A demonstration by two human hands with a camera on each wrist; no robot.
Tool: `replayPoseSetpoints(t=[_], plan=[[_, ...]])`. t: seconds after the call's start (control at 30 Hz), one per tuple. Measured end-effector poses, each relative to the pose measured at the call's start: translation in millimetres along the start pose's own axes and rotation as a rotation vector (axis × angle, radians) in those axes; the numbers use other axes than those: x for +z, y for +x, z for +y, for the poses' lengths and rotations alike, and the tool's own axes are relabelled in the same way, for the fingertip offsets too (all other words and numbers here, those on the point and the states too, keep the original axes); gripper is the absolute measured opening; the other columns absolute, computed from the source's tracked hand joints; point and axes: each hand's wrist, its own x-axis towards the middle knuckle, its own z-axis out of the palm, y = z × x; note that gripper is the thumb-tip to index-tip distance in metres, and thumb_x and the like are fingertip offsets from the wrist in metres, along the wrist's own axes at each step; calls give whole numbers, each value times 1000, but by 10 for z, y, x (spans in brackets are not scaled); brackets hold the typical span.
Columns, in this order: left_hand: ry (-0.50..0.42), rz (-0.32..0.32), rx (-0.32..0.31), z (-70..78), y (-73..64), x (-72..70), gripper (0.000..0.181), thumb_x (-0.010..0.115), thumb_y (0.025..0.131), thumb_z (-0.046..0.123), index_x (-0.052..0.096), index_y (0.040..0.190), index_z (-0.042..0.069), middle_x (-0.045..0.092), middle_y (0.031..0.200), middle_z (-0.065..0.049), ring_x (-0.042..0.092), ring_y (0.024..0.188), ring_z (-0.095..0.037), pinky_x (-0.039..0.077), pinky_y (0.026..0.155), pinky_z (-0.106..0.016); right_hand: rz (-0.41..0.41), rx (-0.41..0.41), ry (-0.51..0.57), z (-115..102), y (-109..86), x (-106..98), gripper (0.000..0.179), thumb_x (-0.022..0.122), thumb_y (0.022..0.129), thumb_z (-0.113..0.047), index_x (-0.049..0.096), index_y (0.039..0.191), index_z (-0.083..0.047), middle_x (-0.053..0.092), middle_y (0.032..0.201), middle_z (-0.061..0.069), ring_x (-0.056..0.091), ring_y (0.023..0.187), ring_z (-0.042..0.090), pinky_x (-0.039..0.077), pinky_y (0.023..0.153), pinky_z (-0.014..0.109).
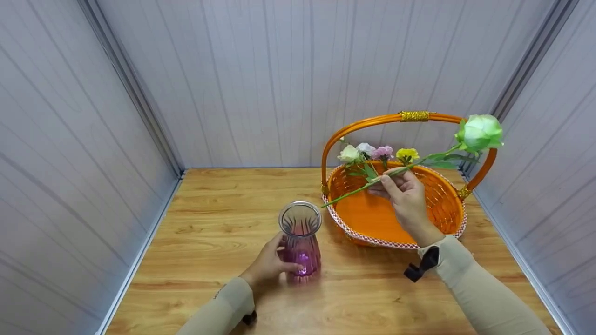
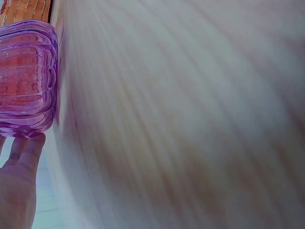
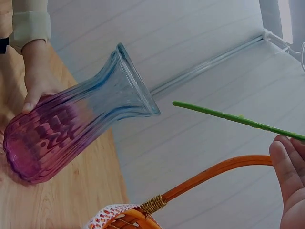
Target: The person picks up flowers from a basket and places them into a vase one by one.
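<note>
A ribbed glass vase (image 1: 301,246), clear at its flared mouth and purple toward the base, stands upright on the wooden table. My left hand (image 1: 270,263) holds it low on its left side, thumb in front and fingers behind; the left wrist view shows fingertips against the purple glass (image 2: 28,81). Over the basket, my right hand (image 1: 409,200) pinches the green stem of a pale green-white rose (image 1: 482,132). The bloom points up to the right. The cut stem end (image 3: 190,107) hangs near the vase's mouth, apart from it.
An orange woven basket (image 1: 342,223) with a tall arched handle (image 1: 363,123) stands right of the vase. White, pink and yellow flowers (image 1: 382,152) lean at its back rim. Pale panelled walls (image 1: 279,83) enclose the table (image 1: 200,242) at the back and sides.
</note>
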Motion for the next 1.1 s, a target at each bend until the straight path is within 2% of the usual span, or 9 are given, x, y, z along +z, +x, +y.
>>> replayPoseSetpoints(t=[0.23, 0.37, 0.5, 0.63, 0.8, 1.1], plan=[[-5, -7, 14, -11, -3, 3, 96, 98, 81, 23, 44, 160, 20, 58, 148, -17, 61, 139, -43, 52, 119, -59, -59, -17, -67, 32, -33, 115, 14, 59, 108, 4, 66, 111, -8, 80, 96, 5, 82, 87, 19, 71, 81, 37], [-10, -12, 14, -7, -3, 3, 95, 98, 80, 23, 45, 159, 22, 58, 147, -15, 62, 138, -41, 53, 119, -57, -93, -16, -69, 60, -50, 164, 9, 60, 108, 3, 65, 112, -4, 80, 97, 5, 82, 86, 19, 71, 81, 37], [-16, -9, 7, 4, -7, 2, 97, 99, 80, 23, 45, 160, 24, 58, 148, -14, 61, 139, -41, 52, 120, -57, -116, 4, -70, 88, -61, 206, 9, 59, 109, 3, 65, 112, -2, 80, 99, 8, 81, 87, 20, 70, 82, 38], [-25, -8, 6, 5, -12, 2, 97, 99, 80, 22, 45, 160, 24, 58, 149, -14, 60, 140, -41, 51, 121, -58, -139, 30, -119, 114, -74, 259, 13, 57, 110, 2, 67, 111, -6, 80, 99, 6, 81, 87, 20, 70, 84, 40], [-13, -7, 9, -11, -9, 1, 98, 98, 80, 21, 44, 161, 23, 58, 148, -14, 60, 139, -39, 52, 120, -57, -178, 62, -194, 136, -86, 333, 10, 55, 111, 1, 64, 113, 0, 79, 99, 6, 81, 88, 24, 70, 86, 41], [5, -4, 5, -25, 10, -10, 99, 98, 80, 22, 42, 163, 24, 58, 149, -14, 61, 139, -39, 53, 119, -56, -249, 83, -201, 192, -64, 452, 10, 53, 111, 3, 63, 111, 1, 79, 98, 5, 80, 87, 18, 70, 83, 36]])
